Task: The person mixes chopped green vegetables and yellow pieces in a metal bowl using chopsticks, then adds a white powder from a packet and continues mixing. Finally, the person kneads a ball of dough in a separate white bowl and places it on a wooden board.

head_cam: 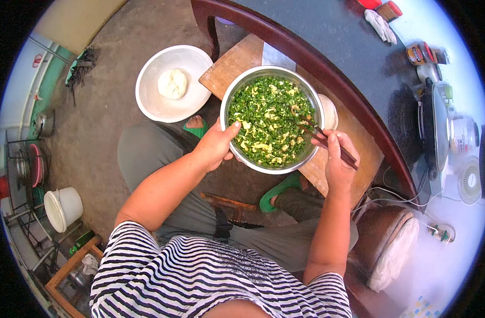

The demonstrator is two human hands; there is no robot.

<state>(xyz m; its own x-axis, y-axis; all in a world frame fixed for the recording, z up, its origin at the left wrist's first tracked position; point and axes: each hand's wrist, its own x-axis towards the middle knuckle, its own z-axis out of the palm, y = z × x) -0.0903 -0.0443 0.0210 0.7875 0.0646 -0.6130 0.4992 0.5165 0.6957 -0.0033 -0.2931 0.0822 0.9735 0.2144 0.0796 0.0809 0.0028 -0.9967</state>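
Note:
My left hand (219,144) grips the left rim of a stainless steel bowl (272,171), its thumb over the edge. Chopped green herbs mixed with yellow scrambled egg bits (270,119) fill the bowl. Dark wooden chopsticks (347,158) are held in my right hand (340,153) at the bowl's right rim, and their tips reach into the mixture. Behind the bowl stands a wooden board (234,59), with a pale round object (328,111) partly hidden by the bowl. To the left, a white basin (151,101) holds a ball of dough (172,84).
A dark table with a red-brown edge (306,59) curves along the right. On it are a black electric pan (433,131), jars (419,53) and a cloth (380,26). Cables (401,200) hang near a lidded brown vat (381,230). A white bucket (69,208) and metal rack (31,234) are at left.

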